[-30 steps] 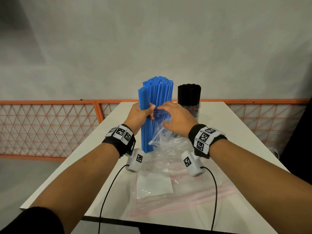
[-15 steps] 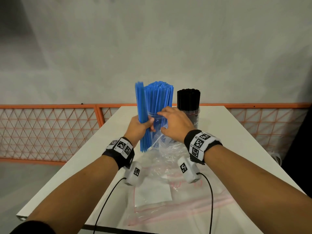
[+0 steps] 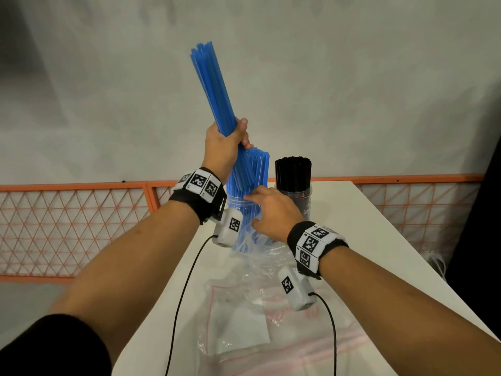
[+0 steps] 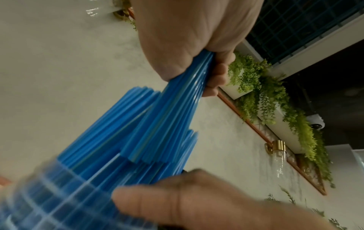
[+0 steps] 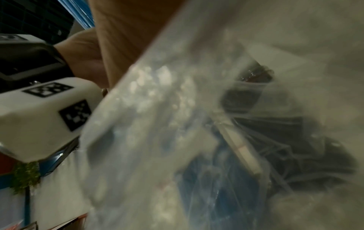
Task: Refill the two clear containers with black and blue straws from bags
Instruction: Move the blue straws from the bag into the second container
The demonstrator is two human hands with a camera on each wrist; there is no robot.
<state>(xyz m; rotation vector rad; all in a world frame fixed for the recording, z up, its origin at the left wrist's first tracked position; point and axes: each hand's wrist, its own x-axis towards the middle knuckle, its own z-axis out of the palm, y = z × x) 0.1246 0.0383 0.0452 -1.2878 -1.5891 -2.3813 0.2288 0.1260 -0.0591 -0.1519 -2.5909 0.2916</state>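
Observation:
My left hand (image 3: 227, 139) is raised and grips a bundle of blue straws (image 3: 214, 90) near its lower third. The bundle tilts up to the left, and its lower ends hang just above the blue straws standing in a clear container (image 3: 235, 206). In the left wrist view the held bundle (image 4: 167, 116) overlaps those standing straws (image 4: 118, 132). My right hand (image 3: 271, 213) grips this container (image 4: 49, 194) near its rim, thumb laid across it. A crumpled clear bag (image 3: 252, 267) lies under the right palm and fills the right wrist view (image 5: 177, 109). Black straws (image 3: 293, 172) fill the second container (image 3: 305, 204) just to the right.
Flat clear zip bags (image 3: 298, 348) with a white insert (image 3: 244, 332) lie on the white table (image 3: 366, 240) in front of me. Wrist camera cables (image 3: 184, 294) trail across the near edge. An orange mesh fence (image 3: 67, 226) runs behind the table.
My left hand has lifted its bundle of blue straws from table height beside the container to above it. The right hand stayed at the container.

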